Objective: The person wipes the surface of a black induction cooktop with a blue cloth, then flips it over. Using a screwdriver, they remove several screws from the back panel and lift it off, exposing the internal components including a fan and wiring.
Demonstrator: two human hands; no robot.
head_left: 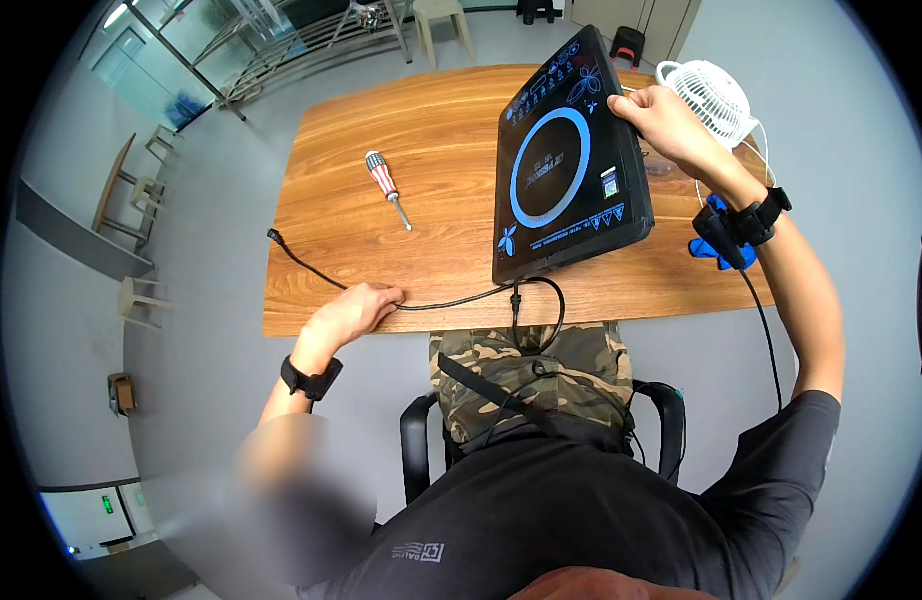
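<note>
A black induction cooker (556, 165) with a blue ring on its glass top stands tilted up over the table's right half. Its upper right side is gripped by my right hand (666, 125), thumb on the glass face and the other fingers hidden behind. Near the table's front edge my left hand (353, 312) is closed on the black power cord (451, 304). The cord runs from the cooker's lower edge leftward past my hand to a plug (274, 236) at the table's left edge. A screwdriver (383, 180) with a red, white and dark handle lies left of the cooker.
On the wooden table (341, 130), a white fan (709, 100) stands at the far right, with a blue object (721, 250) by my right forearm. A looped cable hangs over the front edge onto my lap. Stools (443, 25) and a metal rack (301, 50) stand beyond.
</note>
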